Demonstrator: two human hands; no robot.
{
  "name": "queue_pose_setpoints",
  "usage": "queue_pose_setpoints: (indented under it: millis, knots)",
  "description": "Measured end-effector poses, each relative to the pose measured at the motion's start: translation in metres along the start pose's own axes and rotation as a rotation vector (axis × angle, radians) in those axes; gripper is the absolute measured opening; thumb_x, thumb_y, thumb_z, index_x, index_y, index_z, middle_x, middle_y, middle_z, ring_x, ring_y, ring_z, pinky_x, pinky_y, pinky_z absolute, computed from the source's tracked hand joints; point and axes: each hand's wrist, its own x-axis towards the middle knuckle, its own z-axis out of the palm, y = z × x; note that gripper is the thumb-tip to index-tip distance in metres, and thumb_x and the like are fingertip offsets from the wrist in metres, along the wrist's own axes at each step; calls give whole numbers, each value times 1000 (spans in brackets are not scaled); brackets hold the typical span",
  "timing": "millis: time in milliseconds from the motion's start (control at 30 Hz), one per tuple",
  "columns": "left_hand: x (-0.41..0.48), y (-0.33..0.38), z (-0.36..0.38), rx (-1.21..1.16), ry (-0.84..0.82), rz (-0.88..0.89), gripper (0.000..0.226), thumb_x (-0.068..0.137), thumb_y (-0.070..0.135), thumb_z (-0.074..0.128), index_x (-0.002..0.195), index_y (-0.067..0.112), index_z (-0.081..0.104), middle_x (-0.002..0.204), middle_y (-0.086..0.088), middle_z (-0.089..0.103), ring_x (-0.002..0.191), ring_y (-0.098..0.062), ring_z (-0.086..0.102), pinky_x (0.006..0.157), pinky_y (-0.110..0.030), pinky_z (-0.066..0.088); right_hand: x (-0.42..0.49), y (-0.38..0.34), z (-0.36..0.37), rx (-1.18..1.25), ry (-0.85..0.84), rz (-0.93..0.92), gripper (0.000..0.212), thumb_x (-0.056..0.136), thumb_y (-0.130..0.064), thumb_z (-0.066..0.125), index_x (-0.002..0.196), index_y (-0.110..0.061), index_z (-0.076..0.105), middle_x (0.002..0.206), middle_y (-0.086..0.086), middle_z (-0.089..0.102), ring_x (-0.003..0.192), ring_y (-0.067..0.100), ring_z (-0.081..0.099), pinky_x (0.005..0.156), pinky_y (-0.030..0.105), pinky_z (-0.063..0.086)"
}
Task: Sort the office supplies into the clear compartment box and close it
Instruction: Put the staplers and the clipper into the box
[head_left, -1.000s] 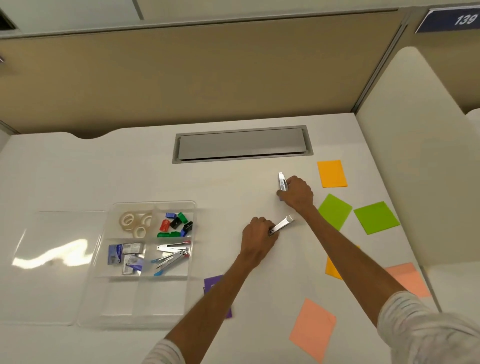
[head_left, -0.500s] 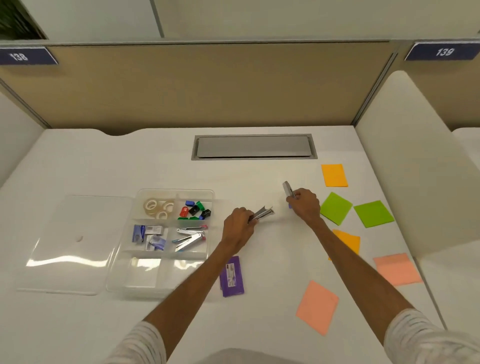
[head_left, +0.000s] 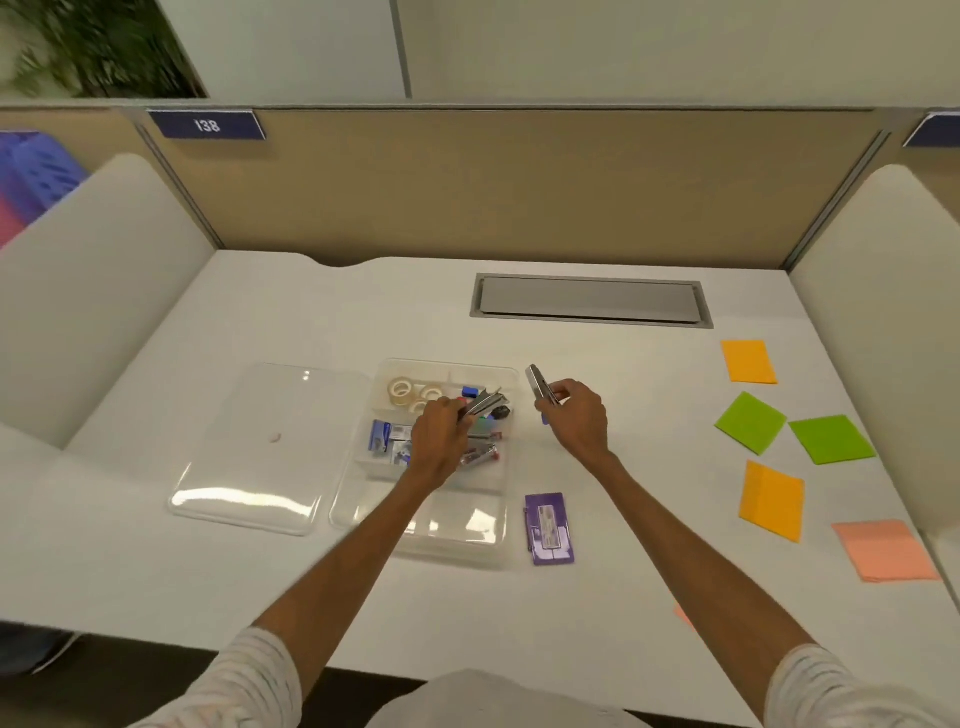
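The clear compartment box (head_left: 358, 501) lies open on the white desk, holding tape rolls (head_left: 410, 391), small coloured clips, staple packs (head_left: 387, 439) and staplers (head_left: 480, 456). Its clear lid (head_left: 260, 447) lies flat to the left of it. My left hand (head_left: 440, 435) hovers over the box and grips a silver stapler (head_left: 485, 401). My right hand (head_left: 576, 415) is just right of the box and holds a second silver stapler (head_left: 537, 385) upright. A purple staple case (head_left: 549, 529) lies on the desk beside the box's right front corner.
Sticky notes lie on the right side of the desk: orange (head_left: 748, 362), two green (head_left: 751, 422) (head_left: 831, 439), orange (head_left: 771, 500) and pink (head_left: 885, 550). A grey cable hatch (head_left: 589, 301) sits at the back. White dividers flank both sides.
Both hands have carried their staplers leftward; my left hand is now over the box, my right hand beside it. The camera view has swung left.
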Motion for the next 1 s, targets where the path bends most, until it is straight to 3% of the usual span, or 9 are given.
queue_pose_setpoints:
  millis: [167, 533, 700, 1000]
  knots:
    - [-6, -39, -14, 50, -55, 2, 24, 98, 28, 52, 104, 10, 68, 100, -9, 63, 103, -27, 53, 82, -43, 48, -31, -11, 36, -14, -65, -99, 22, 78, -27, 71, 97, -17, 67, 91, -3, 69, 81, 15, 64, 74, 35, 54]
    - [-4, -49, -13, 84, -172, 141, 26, 97, 31, 56, 114, 15, 66, 110, -4, 65, 113, -24, 49, 89, -40, 41, -65, -3, 59, -88, -90, -258, 26, 78, -28, 73, 101, -18, 66, 95, -5, 67, 83, 10, 62, 76, 34, 56]
    - [4, -50, -16, 43, -231, 179, 49, 93, 28, 61, 139, 19, 46, 141, -2, 50, 132, -24, 41, 105, -44, 35, -67, 0, 59, -144, -91, -248, 30, 77, -29, 73, 104, -18, 67, 100, -3, 68, 89, 13, 61, 85, 40, 53]
    - [3, -64, -18, -29, -181, 143, 30, 102, 14, 44, 129, 15, 57, 133, -5, 58, 127, -23, 45, 102, -46, 40, -65, -3, 64, -377, -184, -327, 36, 77, -33, 72, 110, -21, 68, 108, -3, 68, 104, 17, 56, 91, 37, 37]
